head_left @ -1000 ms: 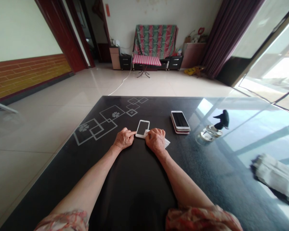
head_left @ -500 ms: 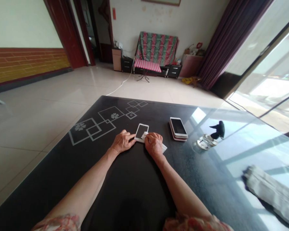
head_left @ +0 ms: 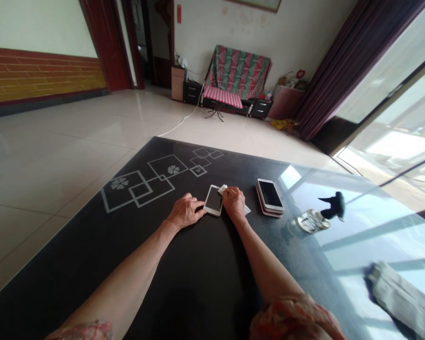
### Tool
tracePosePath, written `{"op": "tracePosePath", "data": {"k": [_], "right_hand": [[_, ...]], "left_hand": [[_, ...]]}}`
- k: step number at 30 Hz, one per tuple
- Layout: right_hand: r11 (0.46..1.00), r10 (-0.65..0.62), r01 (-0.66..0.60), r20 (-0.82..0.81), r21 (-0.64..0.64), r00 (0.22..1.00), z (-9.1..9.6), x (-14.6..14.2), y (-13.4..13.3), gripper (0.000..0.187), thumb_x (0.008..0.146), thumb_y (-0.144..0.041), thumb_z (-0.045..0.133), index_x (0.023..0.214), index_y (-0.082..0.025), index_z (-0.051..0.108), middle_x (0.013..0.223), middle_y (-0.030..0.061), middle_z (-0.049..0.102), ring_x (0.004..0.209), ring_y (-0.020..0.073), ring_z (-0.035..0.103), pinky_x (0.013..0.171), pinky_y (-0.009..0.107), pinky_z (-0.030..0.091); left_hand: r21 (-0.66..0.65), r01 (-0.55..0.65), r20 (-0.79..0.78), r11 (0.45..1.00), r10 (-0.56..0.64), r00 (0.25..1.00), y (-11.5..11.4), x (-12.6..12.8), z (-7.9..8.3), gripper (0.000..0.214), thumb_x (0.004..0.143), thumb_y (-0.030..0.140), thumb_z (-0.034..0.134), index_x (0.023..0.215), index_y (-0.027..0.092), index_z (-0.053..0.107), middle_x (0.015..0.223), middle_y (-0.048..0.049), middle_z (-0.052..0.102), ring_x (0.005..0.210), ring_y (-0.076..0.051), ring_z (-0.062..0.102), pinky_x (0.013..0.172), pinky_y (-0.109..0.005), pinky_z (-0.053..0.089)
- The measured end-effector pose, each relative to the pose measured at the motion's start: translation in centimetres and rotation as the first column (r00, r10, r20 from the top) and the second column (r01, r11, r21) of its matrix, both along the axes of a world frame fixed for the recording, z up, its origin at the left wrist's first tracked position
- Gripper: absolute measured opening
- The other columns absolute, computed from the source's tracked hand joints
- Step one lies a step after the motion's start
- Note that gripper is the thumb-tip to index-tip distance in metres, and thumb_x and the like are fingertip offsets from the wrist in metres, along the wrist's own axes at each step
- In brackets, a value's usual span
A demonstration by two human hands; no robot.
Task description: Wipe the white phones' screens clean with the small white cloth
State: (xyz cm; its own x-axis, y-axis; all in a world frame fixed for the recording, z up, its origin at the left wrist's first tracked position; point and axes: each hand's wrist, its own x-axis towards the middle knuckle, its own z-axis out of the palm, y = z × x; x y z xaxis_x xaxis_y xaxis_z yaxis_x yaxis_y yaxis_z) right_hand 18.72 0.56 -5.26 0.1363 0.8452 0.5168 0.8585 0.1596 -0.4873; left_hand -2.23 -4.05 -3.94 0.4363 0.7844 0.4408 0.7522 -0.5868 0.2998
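A white smartphone (head_left: 213, 200) with a dark screen lies face up on the black table. My left hand (head_left: 186, 211) grips its lower left edge between thumb and fingers. In my closed right hand (head_left: 234, 202) is a crumpled white wipe (head_left: 223, 189), pressed against the upper right part of the phone. A jagged end of the wipe sticks out to the right below the fist. To the right lies a stack of phones (head_left: 270, 194), the top one white with a dark screen.
A clear spray bottle (head_left: 313, 221) with a black nozzle lies on the table (head_left: 184, 293), right of the stack. Nearer on the right is a folded grey cloth (head_left: 403, 295). Beyond the table stand a small pink-striped table (head_left: 222, 96) and a cloth-covered television (head_left: 239, 71).
My right hand has moved the wipe from the phone's lower right part up to its upper right edge. My left hand keeps its hold. The view has tilted slightly.
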Motion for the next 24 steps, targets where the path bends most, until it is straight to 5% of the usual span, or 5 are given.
{"op": "tracePosePath", "data": {"k": [6, 17, 24], "right_hand": [[0.998, 0.041, -0.041, 0.013, 0.040, 0.999, -0.3, 0.0, -0.3, 0.017, 0.080, -0.018, 0.056, 0.078, -0.021, 0.072, 0.097, 0.0047, 0.069, 0.089, 0.0194, 0.059, 0.087, 0.032, 0.040], [0.971, 0.224, -0.233, 0.142, 0.048, 0.964, 0.6, -0.8, -6.9, 0.017, 0.083, -0.019, 0.055, 0.083, -0.022, 0.071, 0.097, 0.0039, 0.068, 0.094, 0.0199, 0.057, 0.090, 0.035, 0.037], [0.973, 0.230, -0.224, 0.226, -0.050, 0.947, 1.6, -1.5, -4.1, 0.019, 0.087, -0.022, 0.053, 0.085, -0.024, 0.071, 0.101, 0.0035, 0.068, 0.097, 0.0200, 0.055, 0.093, 0.035, 0.032]], "left_hand": [[-0.010, -0.012, 0.019, 1.000, 0.013, 1.000, 0.1, 0.0, -0.1, 0.024, 0.083, 0.040, 0.062, 0.098, 0.025, 0.073, 0.070, -0.0026, 0.066, 0.074, -0.018, 0.052, 0.064, -0.027, 0.042], [-0.030, -0.016, 0.014, 0.999, 0.016, 1.000, 0.1, 0.1, -0.1, 0.022, 0.083, 0.041, 0.062, 0.088, 0.023, 0.074, 0.069, -0.0030, 0.066, 0.077, -0.018, 0.053, 0.062, -0.027, 0.041], [-0.027, -0.005, 0.013, 1.000, 0.005, 1.000, 0.2, 0.1, -0.1, 0.021, 0.084, 0.040, 0.059, 0.086, 0.024, 0.073, 0.070, -0.0033, 0.065, 0.078, -0.019, 0.053, 0.064, -0.028, 0.042]]}}
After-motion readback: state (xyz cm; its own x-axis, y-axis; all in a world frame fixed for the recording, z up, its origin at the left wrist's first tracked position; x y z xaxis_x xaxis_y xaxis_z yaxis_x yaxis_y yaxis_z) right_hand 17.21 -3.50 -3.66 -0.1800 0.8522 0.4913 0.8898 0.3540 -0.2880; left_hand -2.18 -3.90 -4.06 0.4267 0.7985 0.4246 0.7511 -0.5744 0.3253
